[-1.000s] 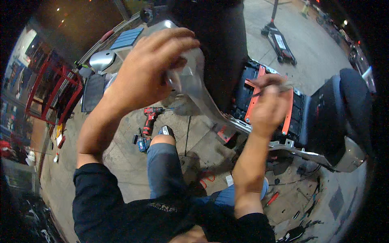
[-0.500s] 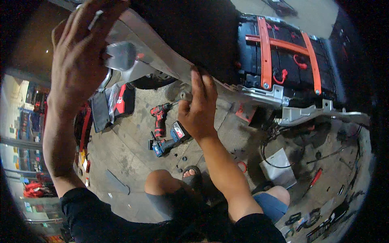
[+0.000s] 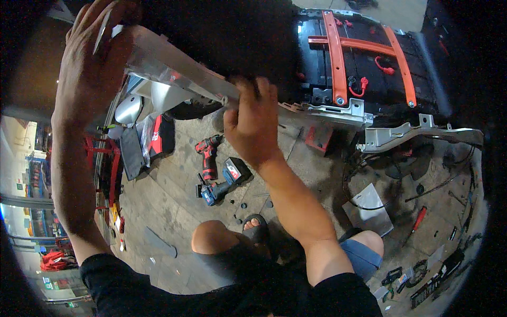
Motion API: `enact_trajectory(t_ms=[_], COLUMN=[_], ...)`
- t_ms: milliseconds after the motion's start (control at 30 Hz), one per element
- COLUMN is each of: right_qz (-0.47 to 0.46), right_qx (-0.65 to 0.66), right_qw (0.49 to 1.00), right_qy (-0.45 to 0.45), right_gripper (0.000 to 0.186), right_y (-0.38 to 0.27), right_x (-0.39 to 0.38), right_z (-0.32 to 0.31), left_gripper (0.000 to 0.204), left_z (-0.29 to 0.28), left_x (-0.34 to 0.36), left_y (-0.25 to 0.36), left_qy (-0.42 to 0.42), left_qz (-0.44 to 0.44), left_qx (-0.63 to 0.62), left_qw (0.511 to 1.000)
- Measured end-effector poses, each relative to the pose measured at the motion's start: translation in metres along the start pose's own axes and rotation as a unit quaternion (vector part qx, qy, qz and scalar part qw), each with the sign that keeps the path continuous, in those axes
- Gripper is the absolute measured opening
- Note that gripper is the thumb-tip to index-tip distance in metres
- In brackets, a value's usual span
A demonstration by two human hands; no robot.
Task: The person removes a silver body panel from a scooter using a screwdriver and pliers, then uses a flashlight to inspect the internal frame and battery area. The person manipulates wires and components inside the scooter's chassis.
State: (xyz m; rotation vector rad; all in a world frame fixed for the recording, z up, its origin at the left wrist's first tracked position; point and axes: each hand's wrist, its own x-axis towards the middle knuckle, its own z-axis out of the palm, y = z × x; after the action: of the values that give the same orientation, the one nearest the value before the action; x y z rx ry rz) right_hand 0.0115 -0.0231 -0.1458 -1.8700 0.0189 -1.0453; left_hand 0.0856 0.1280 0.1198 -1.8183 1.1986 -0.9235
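Observation:
A long, curved grey panel (image 3: 182,68) slants across the upper middle, along the edge of a dark vehicle body. My left hand (image 3: 95,68) is raised at its upper left end, fingers curled round it and partly cut off by the top of the picture. A pale sliver shows between those fingers; I cannot tell what it is. Lower along the same panel, my right hand (image 3: 254,113) is closed over the edge, slightly blurred. A small round grey piece (image 3: 225,100) shows beside its thumb.
Black modules with orange crossbars (image 3: 338,58) lie at upper right, above a silver bracket (image 3: 417,134). On the floor are a red drill (image 3: 208,156), a blue power tool (image 3: 219,185), a red block (image 3: 318,139), a white sheet (image 3: 372,208), a red-handled tool (image 3: 417,222) and cables.
Both hands have shifted left in the picture, and the right one is higher. The panel's upper left end sits lower and further left. A silver mirror-like cover now shows below my left hand.

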Motion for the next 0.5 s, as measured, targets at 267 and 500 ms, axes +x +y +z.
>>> enact_trajectory(t_ms=[267, 500], right_qz=[0.000, 0.290], right_qx=[-0.019, 0.267], right_qw=[0.996, 0.919], right_qy=[0.082, -0.025], right_gripper=[0.034, 0.023], right_y=[0.043, 0.099], right_x=[-0.032, -0.006], right_z=[-0.023, -0.137], left_gripper=[0.062, 0.015], left_z=[-0.008, -0.017], left_x=[-0.004, 0.027], left_y=[0.005, 0.026], left_qy=[-0.041, 0.133], left_qz=[0.000, 0.009], left_qx=[-0.010, -0.124], left_qw=[0.999, 0.983])
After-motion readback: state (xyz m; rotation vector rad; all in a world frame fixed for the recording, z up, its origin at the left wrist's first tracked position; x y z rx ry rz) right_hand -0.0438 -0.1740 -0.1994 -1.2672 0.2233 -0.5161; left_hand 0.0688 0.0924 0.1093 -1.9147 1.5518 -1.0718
